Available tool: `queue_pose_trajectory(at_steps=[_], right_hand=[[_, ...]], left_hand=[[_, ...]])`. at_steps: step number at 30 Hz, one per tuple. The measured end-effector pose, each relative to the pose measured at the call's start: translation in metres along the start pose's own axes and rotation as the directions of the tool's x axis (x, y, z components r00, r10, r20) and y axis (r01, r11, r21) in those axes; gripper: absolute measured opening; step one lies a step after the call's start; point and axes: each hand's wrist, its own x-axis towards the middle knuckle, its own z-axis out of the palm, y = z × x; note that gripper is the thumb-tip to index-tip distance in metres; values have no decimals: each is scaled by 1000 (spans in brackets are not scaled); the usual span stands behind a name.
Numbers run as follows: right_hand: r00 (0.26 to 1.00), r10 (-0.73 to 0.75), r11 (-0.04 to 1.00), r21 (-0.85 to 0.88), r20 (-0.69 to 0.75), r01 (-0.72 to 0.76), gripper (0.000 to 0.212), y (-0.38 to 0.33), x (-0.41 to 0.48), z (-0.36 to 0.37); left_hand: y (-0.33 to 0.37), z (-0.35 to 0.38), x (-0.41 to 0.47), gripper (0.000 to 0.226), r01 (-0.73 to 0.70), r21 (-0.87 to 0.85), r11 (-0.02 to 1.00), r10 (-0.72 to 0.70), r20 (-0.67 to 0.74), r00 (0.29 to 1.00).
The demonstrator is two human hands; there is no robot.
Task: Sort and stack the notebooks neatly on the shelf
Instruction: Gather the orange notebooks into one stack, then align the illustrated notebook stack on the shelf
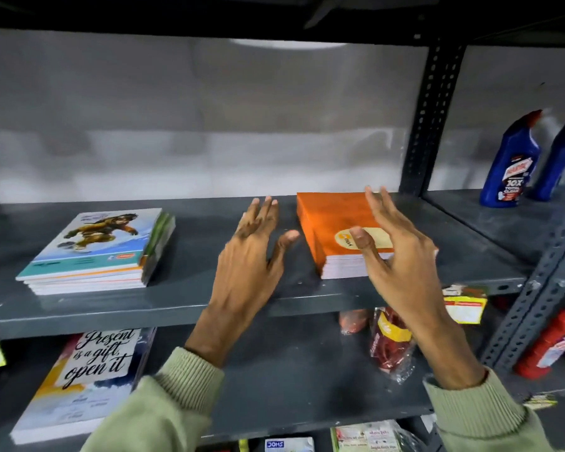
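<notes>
Currently two bare hands over the grey metal shelf [111, 308], both in pale green ribbed sleeves. Left hand [252, 256] palm down, fingers spread wide, hovering above a bare stretch of shelf just left of the orange notebook stack [333, 223]; grip fully open, holding nothing. Right hand [395, 246] in front of that stack's near right part, fingers loosely curled and parted, thumb raised over the round label on the top cover; grip open, closed on nothing, contact with the cover impossible to tell. Orange stack lying flat, right of shelf centre. Second stack of illustrated notebooks [92, 249] lying flat at the left, well apart. Blue bottles [509, 168] standing in the next bay to the right.
</notes>
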Motion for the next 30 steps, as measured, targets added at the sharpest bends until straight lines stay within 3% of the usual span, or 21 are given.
queue_pose_trajectory(at_steps=[5,12,18,21,24,30], right_hand=[[999,-17,993,117,32,13,75,-79,19,70],[992,-36,984,177,121,14,83,-164,32,175],[960,-14,985,169,279,-35,62,-193,22,235],[955,36,987,141,294,-81,48,-199,12,251],[961,82,987,113,266,-115,39,-201,4,253],[959,117,980,129,259,-154,34,-197,-1,244]], left_hand=[[-64,-57,10,60,53,-22,998,-53,32,998],[-171,-131,2,76,198,19,980,-199,132,971],[-252,-177,-20,51,211,33,977,-210,-44,977],[-279,-186,-36,47,253,-67,965,-258,-65,964],[-295,-180,-41,36,293,-209,933,-295,20,955],[-297,-176,-36,30,328,-317,890,-280,187,941]])
